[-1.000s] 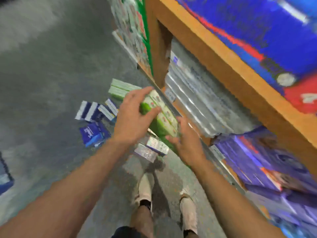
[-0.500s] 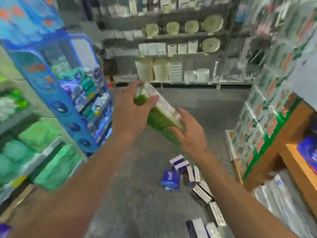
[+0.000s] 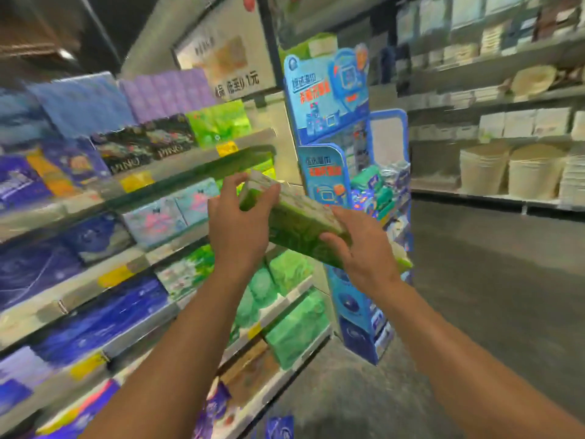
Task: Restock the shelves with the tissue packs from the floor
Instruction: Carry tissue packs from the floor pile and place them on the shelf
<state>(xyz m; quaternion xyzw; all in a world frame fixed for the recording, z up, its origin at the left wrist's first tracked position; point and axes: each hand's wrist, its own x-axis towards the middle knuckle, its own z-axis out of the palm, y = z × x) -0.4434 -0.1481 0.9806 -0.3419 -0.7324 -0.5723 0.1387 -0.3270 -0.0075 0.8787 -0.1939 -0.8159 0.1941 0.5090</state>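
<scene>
While the green tissue pack (image 3: 297, 223) is held tilted between both hands, its far end is gripped by the left hand (image 3: 235, 229). Its near end is clasped by the right hand (image 3: 357, 248), with stocked shelves (image 3: 177, 172) just left of the hands.

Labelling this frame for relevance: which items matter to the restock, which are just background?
Job:
green tissue pack, held by left hand and right hand
tissue shelves

Background:
blue display stand
pale tubs on far shelving
wall sign

Tiered shelves (image 3: 177, 172) on the left carry rows of purple, blue and green tissue packs (image 3: 294, 331).
</scene>
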